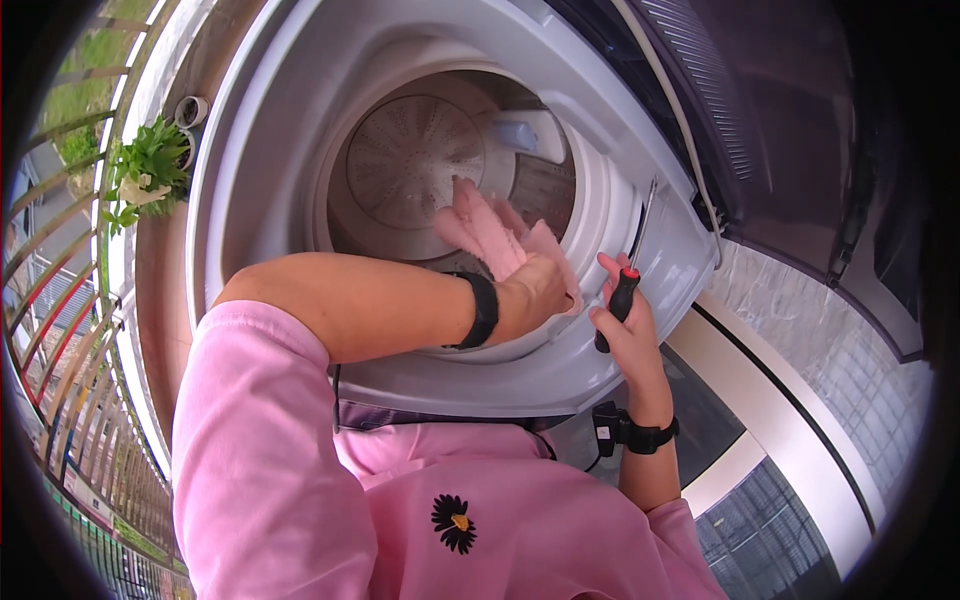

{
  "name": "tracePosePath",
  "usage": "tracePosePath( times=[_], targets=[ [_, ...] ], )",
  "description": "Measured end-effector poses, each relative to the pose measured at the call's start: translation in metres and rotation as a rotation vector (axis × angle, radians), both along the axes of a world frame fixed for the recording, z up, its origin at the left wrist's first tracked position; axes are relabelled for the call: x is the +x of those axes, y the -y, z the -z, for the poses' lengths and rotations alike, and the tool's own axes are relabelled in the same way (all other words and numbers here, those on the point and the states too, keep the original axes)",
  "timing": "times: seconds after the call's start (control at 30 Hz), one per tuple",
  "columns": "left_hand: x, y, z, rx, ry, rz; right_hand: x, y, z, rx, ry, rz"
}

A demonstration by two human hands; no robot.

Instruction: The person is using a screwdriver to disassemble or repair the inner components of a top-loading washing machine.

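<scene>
My left hand [535,295] reaches across the opening of a top-loading washing machine [430,388] and is closed on a pink cloth [480,235]. The cloth hangs in folds over the tub's near right edge, partly down into the drum [415,160]. To its right, my right hand [635,340] holds a screwdriver [622,300] with a black and red handle. Its long metal shaft points away from me along the machine's right rim, with the tip near the lid hinge side. Some of my left fingers are hidden behind the hand and cloth.
The dark lid [790,120] stands raised at the right, with a pale hose [672,95] running beside it. A light blue part [518,136] sits on the drum wall. At the left are a potted plant [150,165] and a metal railing [75,345].
</scene>
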State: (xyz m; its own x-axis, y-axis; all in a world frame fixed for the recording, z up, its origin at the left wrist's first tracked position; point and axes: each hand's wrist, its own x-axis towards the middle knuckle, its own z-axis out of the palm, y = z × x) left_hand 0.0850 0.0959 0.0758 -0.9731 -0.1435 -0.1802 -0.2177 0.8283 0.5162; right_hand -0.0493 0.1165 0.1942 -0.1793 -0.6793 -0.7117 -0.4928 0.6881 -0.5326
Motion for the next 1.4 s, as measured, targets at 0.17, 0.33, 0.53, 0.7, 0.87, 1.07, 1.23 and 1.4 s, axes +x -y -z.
tracePosePath(
  times=[0.17, 0.33, 0.53, 0.7, 0.87, 1.07, 1.23, 1.4],
  targets=[
    [0.004, 0.005, -0.006, -0.008, 0.050, 0.035, -0.020, 0.007, 0.020, 0.071, -0.102, -0.133],
    [-0.001, -0.003, 0.014, 0.088, -0.100, -0.013, -0.034, 0.017, 0.006, 0.124, 0.012, -0.166],
    [-0.008, -0.011, 0.009, 0.181, -0.147, -0.052, -0.037, 0.017, 0.006, 0.165, 0.005, -0.265],
    [-0.033, -0.031, 0.013, 0.138, -0.280, -0.181, -0.036, 0.011, 0.013, 0.086, 0.065, -0.166],
    [-0.047, -0.030, 0.016, 0.162, -0.042, 0.090, -0.016, 0.013, 0.028, 0.358, 0.183, -0.442],
    [-0.041, -0.030, 0.012, 0.054, -0.042, 0.063, -0.018, 0.003, 0.036, 0.111, 0.102, -0.306],
    [-0.038, -0.064, 0.062, 0.485, -0.232, -0.016, -0.018, 0.006, 0.027, 0.116, 0.103, -0.227],
    [-0.021, -0.040, 0.038, 0.629, -0.148, 0.076, -0.018, 0.005, 0.021, 0.120, 0.028, -0.239]
  ],
)
